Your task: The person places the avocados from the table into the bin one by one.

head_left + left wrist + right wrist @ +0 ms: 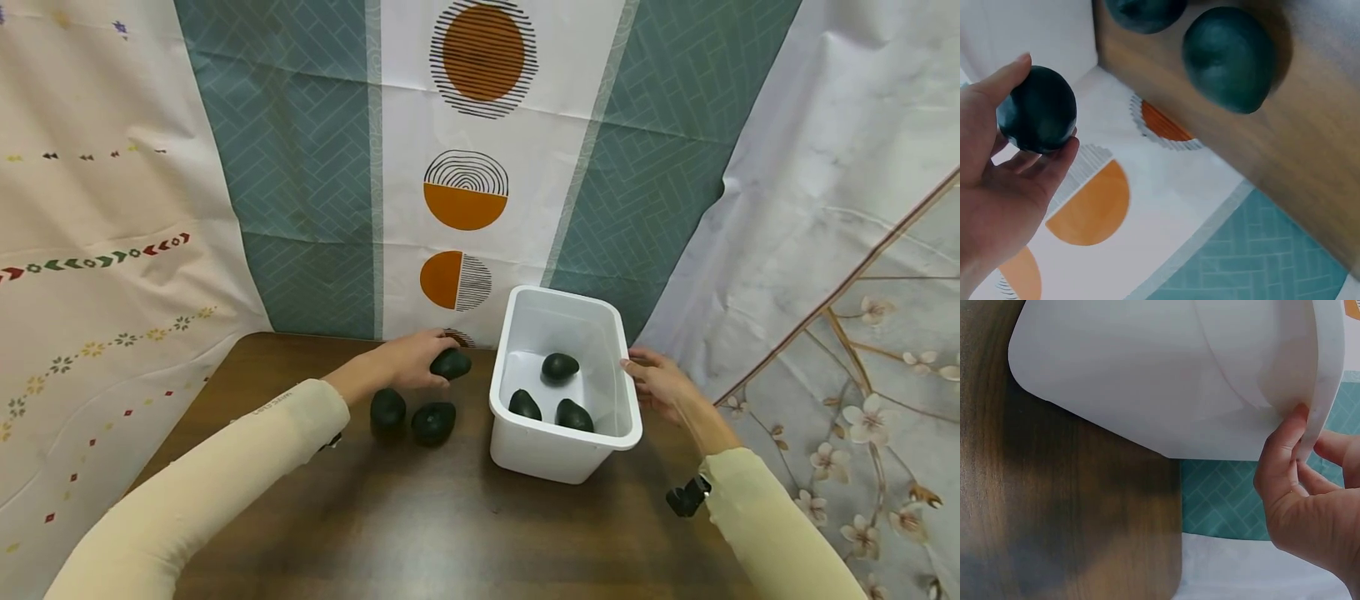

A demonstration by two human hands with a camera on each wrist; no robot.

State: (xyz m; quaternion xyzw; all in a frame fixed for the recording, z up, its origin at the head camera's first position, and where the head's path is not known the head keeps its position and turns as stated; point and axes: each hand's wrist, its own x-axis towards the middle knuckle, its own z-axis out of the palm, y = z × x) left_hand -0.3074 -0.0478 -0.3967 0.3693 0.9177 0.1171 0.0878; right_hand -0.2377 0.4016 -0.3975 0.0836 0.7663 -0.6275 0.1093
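My left hand (pixel 417 358) grips a dark green avocado (pixel 451 364) between thumb and fingers, raised above the table left of a white plastic bin (pixel 517 429). The left wrist view shows the same avocado (pixel 1037 110) in the curled fingers. Two more avocados, one (pixel 387 411) beside the other (pixel 433 423), lie on the table just below that hand. Inside the bin rest three avocados: one (pixel 560 367) toward the back, one (pixel 525 405) at the front left, one (pixel 574 415) at the front right. My right hand (pixel 660 383) pinches the bin's right rim (pixel 1319 400).
The brown wooden table (pixel 420 517) ends at a patterned cloth (pixel 480 225) hanging behind it. More printed cloth hangs on the left (pixel 112 292) and on the right (pixel 847 333). A dark wrist device (pixel 687 497) sits by the right sleeve.
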